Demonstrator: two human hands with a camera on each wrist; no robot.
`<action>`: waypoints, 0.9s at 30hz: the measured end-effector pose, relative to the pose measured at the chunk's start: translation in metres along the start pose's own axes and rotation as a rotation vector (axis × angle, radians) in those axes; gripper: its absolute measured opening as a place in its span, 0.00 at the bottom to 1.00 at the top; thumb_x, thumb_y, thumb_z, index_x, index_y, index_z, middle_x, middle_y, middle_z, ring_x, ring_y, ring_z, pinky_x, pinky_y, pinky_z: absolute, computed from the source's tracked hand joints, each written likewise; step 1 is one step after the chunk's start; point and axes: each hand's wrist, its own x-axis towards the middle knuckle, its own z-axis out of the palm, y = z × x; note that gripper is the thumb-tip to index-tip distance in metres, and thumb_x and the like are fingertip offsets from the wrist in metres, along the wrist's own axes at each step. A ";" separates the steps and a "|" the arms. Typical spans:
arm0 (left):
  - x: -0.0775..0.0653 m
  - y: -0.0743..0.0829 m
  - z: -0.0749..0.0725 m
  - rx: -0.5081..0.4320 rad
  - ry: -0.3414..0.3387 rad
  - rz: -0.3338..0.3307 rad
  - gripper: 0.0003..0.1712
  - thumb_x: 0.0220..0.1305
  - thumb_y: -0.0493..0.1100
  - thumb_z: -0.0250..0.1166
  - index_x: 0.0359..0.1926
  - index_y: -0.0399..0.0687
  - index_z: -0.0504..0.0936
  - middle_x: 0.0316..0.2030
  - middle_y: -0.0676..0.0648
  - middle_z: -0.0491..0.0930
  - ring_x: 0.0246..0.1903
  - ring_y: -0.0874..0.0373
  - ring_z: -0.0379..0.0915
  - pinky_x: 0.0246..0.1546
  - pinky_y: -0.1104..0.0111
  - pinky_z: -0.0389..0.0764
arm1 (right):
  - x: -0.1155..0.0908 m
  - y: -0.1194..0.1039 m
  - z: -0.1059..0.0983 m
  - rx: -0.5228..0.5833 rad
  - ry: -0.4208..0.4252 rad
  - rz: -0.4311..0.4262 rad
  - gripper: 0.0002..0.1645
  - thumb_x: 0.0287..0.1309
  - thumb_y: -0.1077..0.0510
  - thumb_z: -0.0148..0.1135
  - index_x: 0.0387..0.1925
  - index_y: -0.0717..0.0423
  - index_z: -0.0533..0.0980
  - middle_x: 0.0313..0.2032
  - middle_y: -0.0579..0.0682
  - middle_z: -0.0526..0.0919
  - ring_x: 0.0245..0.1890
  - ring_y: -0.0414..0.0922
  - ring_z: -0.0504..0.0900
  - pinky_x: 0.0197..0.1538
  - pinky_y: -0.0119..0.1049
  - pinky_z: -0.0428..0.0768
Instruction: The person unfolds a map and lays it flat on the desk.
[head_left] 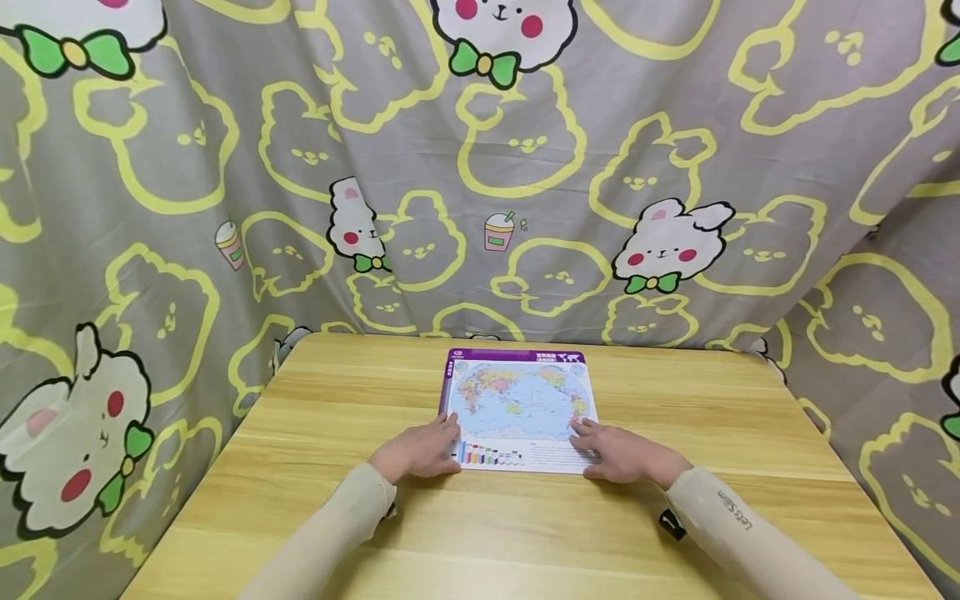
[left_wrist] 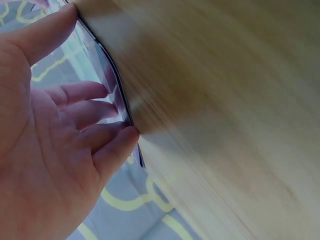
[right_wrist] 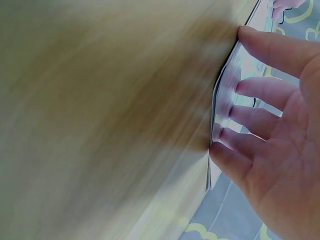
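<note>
A world map (head_left: 517, 417) with a purple border along its top and left lies flat on the wooden table, its coloured continents facing up. At its left edge rests my left hand (head_left: 420, 448), fingertips on the margin and thumb by the near corner. My right hand (head_left: 626, 454) mirrors this on the right edge. Seen from the left wrist, the fingers (left_wrist: 82, 92) reach out fairly straight over the map's thin dark rim. The right wrist view has the fingers (right_wrist: 260, 117) spread along the other side, the thumb apart from them.
The light wooden table (head_left: 337, 383) extends around the map on all sides. Behind it and at both sides hangs a grey curtain (head_left: 420, 150) printed with yellow outlines and white rabbits. Beige sleeves (head_left: 330, 533) cover both forearms.
</note>
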 end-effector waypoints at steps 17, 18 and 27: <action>-0.001 0.008 0.000 0.087 -0.042 0.029 0.39 0.65 0.57 0.58 0.68 0.38 0.62 0.69 0.35 0.53 0.69 0.42 0.48 0.66 0.55 0.58 | 0.000 -0.002 -0.001 -0.013 0.015 0.034 0.33 0.58 0.53 0.63 0.61 0.68 0.69 0.67 0.65 0.59 0.66 0.64 0.57 0.64 0.58 0.60; -0.001 0.008 0.000 0.093 -0.041 0.032 0.39 0.65 0.57 0.58 0.68 0.38 0.62 0.69 0.35 0.53 0.69 0.42 0.48 0.66 0.55 0.58 | 0.000 -0.002 -0.001 -0.015 0.016 0.033 0.33 0.58 0.53 0.64 0.60 0.68 0.69 0.67 0.65 0.59 0.66 0.64 0.57 0.64 0.58 0.61; -0.004 0.014 0.002 0.121 -0.033 0.045 0.39 0.65 0.57 0.57 0.68 0.37 0.62 0.69 0.34 0.53 0.68 0.41 0.48 0.65 0.56 0.59 | 0.000 -0.003 -0.004 -0.006 0.009 0.057 0.34 0.57 0.54 0.64 0.61 0.68 0.69 0.67 0.65 0.59 0.66 0.64 0.57 0.64 0.57 0.60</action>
